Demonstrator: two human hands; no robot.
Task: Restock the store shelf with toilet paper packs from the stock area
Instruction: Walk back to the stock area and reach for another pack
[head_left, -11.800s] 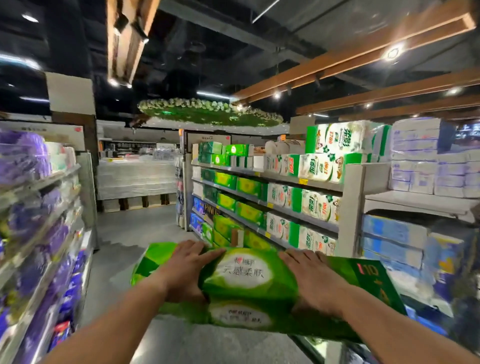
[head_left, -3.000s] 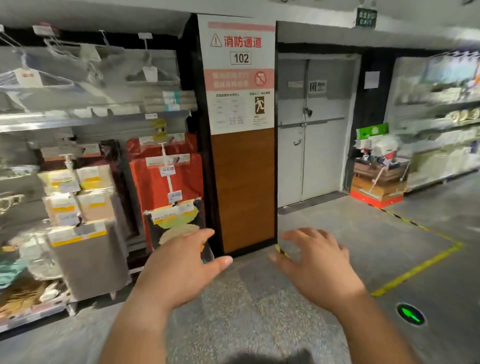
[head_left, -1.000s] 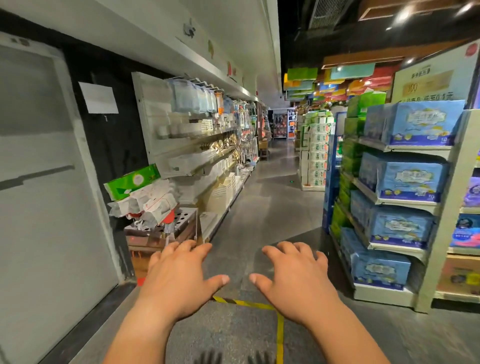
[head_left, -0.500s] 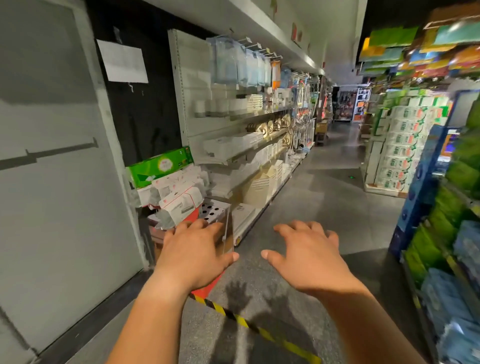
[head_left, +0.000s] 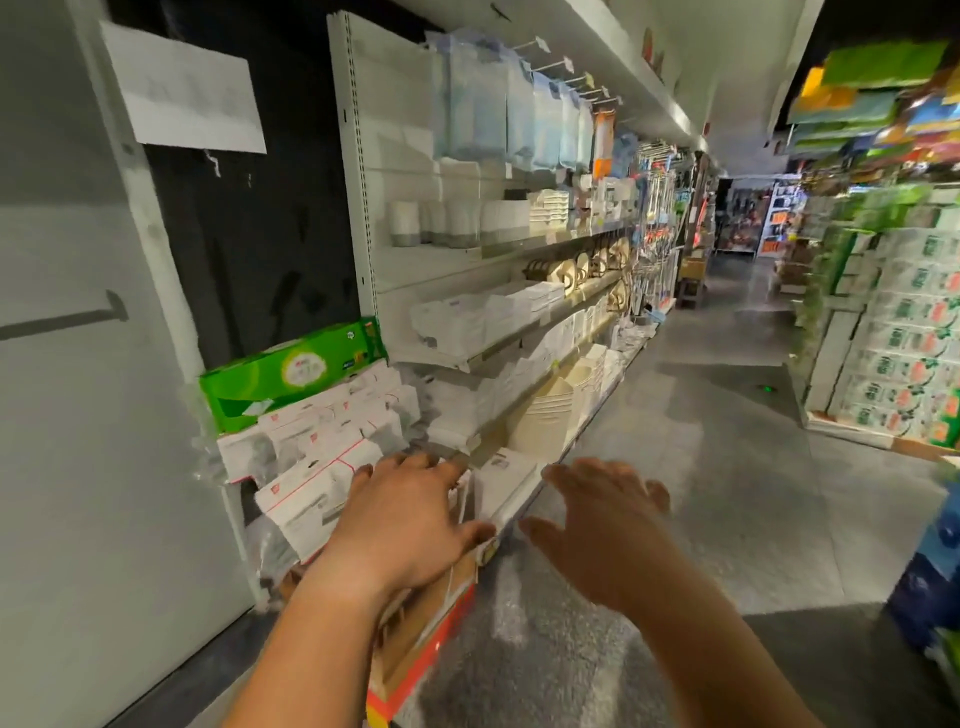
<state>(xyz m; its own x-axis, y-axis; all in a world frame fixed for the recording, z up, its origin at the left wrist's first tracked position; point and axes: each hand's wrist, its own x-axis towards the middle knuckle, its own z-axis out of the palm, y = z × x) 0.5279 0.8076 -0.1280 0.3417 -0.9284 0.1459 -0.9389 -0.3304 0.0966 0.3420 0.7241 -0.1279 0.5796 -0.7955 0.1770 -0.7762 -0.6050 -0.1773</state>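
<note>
Toilet paper pack (head_left: 291, 371), green, lies atop the white packs (head_left: 332, 441) by the door. Our left hand (head_left: 410, 519) and right hand (head_left: 597, 535) hover released, empty. Step: fetching. Next, we reach up-left and grasp it.

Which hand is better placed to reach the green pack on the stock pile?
Left, probably: the left hand is over the pile beneath the green pack; the right hand hangs over the aisle floor.

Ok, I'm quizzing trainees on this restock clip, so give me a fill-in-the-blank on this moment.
1. The green pack lies on top of a pile of ____ packs.
2. Both the left hand and the right hand hold ____.
3. The green pack is to the ____ of both hands.

Missing: white; nothing; left
</note>
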